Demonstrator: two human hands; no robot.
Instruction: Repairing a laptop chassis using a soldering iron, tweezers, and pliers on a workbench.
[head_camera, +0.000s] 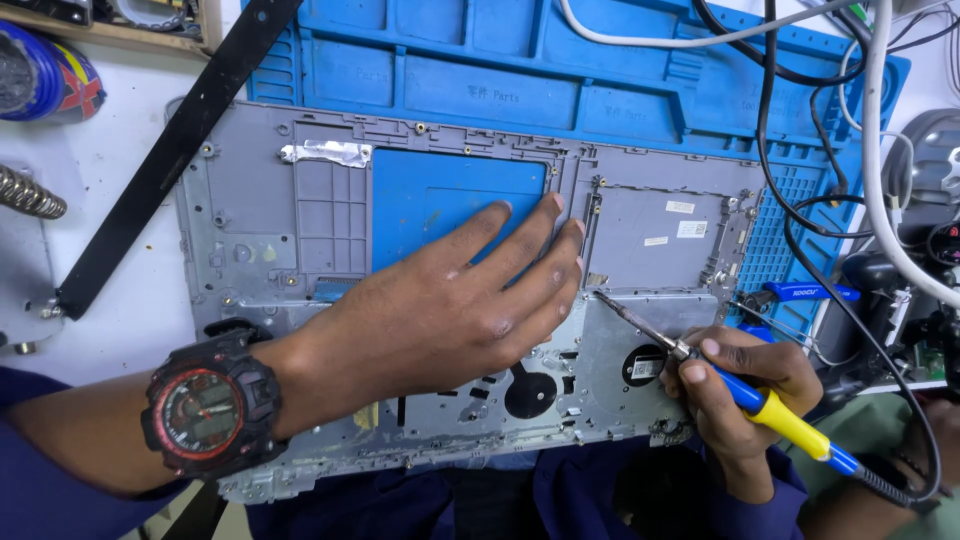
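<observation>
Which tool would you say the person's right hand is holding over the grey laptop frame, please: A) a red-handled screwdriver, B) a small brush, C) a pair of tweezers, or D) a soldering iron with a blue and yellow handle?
D: the right hand grips a soldering iron with a blue and yellow handle and a trailing cord, its thin metal tip pointing at the grey laptop frame, while the left hand lies flat on that frame.

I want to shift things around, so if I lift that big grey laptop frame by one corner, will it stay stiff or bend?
The grey frame looks thin, with a large cut-out, so it would probably flex and feel light. The left hand lies flat on it, hinting it slides on the blue mat.
</observation>
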